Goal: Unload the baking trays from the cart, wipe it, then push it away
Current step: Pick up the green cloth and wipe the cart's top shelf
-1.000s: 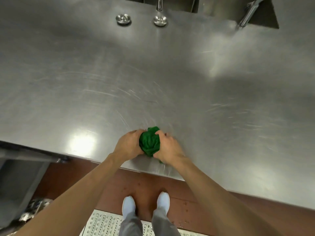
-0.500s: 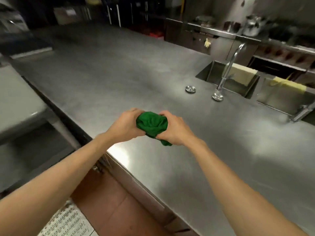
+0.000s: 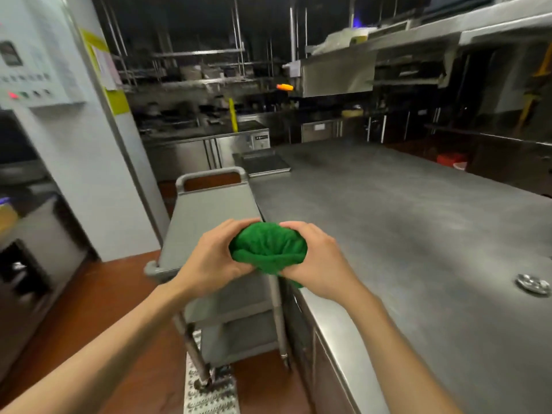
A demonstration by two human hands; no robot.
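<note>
Head view: the cart (image 3: pixel 209 210) stands straight ahead, just below and past the hands, its long side running away from the person, pressed beside the big steel surface (image 3: pixel 403 222). Its top shelf looks bare (no trays on it). The green cloth (image 3: pixel 268 249) is bunched up between the left hand (image 3: pixel 213 258) and right hand (image 3: pixel 319 261), both squeezed on it. The left hand is nearer the cart top.
</note>
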